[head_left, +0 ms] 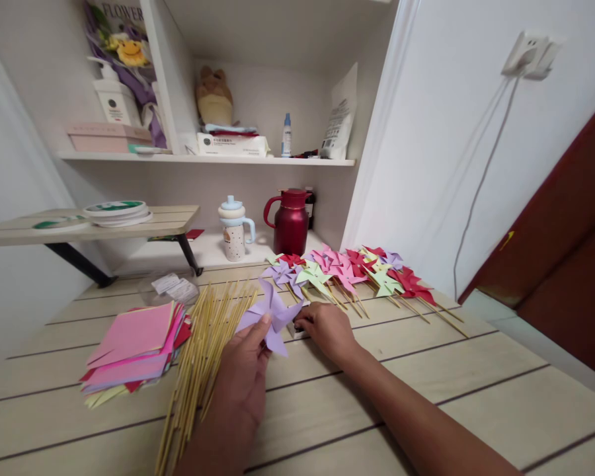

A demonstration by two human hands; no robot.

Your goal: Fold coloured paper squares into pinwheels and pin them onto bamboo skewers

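Observation:
A lilac paper pinwheel (274, 309) is pinched at its middle between the thumb and fingers of my left hand (245, 363). To its right, my right hand (324, 330) reaches with bent fingers into a small light box (297, 332); the fingertips and whatever they touch are hidden. A bundle of thin bamboo sticks (203, 350) lies on the slatted table just left of my left hand. Further left is a stack of cut paper squares (131, 337) in pink, red, lilac and yellow. Finished pinwheels on sticks (347, 268) lie in a row behind my right hand.
A clear plastic container (168, 287) sits behind the paper stack. At the back stand a speckled cup (235, 231) and a red thermos jug (291, 221). A small raised stand (168, 223) with round white discs (119, 210) is at left. A shelf (277, 160) overhangs the rear.

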